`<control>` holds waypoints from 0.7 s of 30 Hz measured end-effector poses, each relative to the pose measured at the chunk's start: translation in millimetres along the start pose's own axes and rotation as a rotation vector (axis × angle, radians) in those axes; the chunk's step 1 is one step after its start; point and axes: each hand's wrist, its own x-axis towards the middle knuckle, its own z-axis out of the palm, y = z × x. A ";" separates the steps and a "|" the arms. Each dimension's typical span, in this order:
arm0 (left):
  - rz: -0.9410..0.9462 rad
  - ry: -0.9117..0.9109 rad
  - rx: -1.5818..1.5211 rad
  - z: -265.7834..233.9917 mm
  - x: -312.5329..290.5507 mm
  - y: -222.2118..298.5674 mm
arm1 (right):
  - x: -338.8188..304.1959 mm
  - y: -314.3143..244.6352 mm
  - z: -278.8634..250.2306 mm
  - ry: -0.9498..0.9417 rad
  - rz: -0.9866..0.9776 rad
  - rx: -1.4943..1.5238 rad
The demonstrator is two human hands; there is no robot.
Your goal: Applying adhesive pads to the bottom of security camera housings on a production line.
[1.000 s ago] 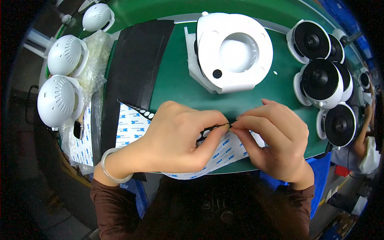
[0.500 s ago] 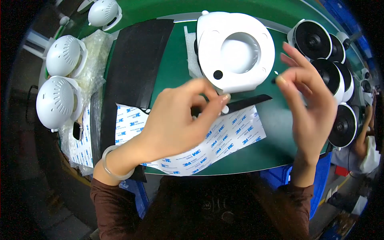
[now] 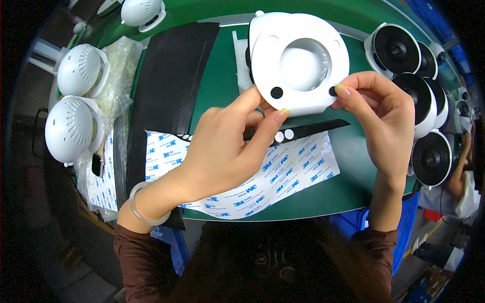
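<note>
A white rounded plastic housing (image 3: pixel 308 106) with a wide round opening lies tilted on the table before me. My left hand (image 3: pixel 222 146), wearing a bracelet at the wrist, grips its near left edge between thumb and fingers. One black textured round pad (image 3: pixel 276 93) sits in the housing's near left recess. My right hand (image 3: pixel 381 113) pinches a second black round pad (image 3: pixel 332 91) against the near right recess; fingertips partly cover it. Just below the housing runs a black strip (image 3: pixel 318 128) with white round spots, partly behind my left hand. It lies along a white sheet with blue print (image 3: pixel 288 171).
Wide black sheets (image 3: pixel 169 76) lie left on the green table (image 3: pixel 348 166). White domed units (image 3: pixel 70 129) stand on bubble wrap (image 3: pixel 121 65) at far left. Several white units with black round faces (image 3: pixel 432 156) crowd the right side. White foam (image 3: pixel 241 65) shows beside the housing.
My right hand has moved left, bringing the small black pad onto the housing's near right recess, which was bare. My left hand stays at the near left edge.
</note>
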 end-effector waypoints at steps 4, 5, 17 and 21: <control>0.009 0.005 0.027 0.1 -1.3 -0.9 | -0.7 0.0 0.1 0.006 0.006 0.004; 0.008 0.007 0.028 -0.1 -1.4 -0.9 | -0.4 0.4 0.1 0.004 0.006 0.004; 0.021 0.012 0.013 1.6 -0.4 -1.6 | 0.0 3.5 2.1 0.027 -0.065 -0.071; 0.020 0.011 0.014 1.2 -0.9 -3.8 | 3.7 8.6 2.8 0.050 -0.074 -0.033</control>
